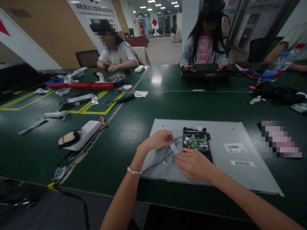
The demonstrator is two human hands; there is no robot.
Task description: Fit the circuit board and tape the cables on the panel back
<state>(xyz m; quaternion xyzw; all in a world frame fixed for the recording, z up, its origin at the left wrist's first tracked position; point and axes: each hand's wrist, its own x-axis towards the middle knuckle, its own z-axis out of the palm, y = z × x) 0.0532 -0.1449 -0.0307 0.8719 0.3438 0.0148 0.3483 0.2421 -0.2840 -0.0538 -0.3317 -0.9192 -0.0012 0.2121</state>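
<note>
A pale strip (174, 148) lies over the left half of the flat grey panel (226, 179), slanting from the left hand (159, 140) down to the right hand (194, 163), just beside the black frame (209, 153) that carries the green circuit board (197, 144). The left forearm, a beaded bracelet at its wrist, rises from below the panel's near edge, and the hand bends inward over the panel's left side. Its fingers are curled, with thumb and fingertips pinched together at the upper end of the strip. The right forearm slants in across the panel's near edge, the back of the hand turned up. Its fingers lie close together, tips at the strip's lower end; whether the hidden thumb presses from below, I cannot tell. So the strip bridges the space between the two sets of fingertips. Thin cables (157, 164) run on the panel beneath and beside the strip. Two paper labels (235, 148) are on the panel's right half, and the green table (168, 105) extends around it.
</note>
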